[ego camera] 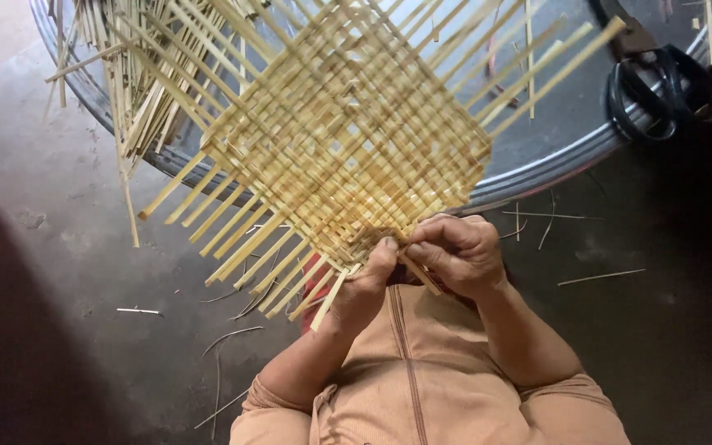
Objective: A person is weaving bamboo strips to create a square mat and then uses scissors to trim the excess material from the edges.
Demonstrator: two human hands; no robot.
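Woven mat: flat lattice of pale bamboo strips, set diamond-wise; far part over the near rim of the round metal tray, near corner overhanging the rim toward the lap, above the floor.

Near corner of the lattice: place of work; weave darker and tighter here, loose strip ends fanning out to the left and below.

Left hand: closed, thumb and fingers pinched on the strip ends just under the near corner, holding the weave steady.

Right hand: closed, fingertips clamped on a single strip running slantwise down from the corner; touching the left thumb.

Step in hand (judged): tucking or tightening of one strip at the near corner, both hands together on the same crossing.

Next move (judged): calls for a firm pinch by the left on the crossing, a pull by the right along the strip's own line, no sideways bend likely to crack it.

Loose strips: untidy bundle at the left edge of the tray, several hanging over the rim.

Scissors: black-handled, at the right edge of the tray, well apart from both hands.

Floor: grey, scattered with thin slivers and offcuts.

Garment: tan, zipped, below the hands.
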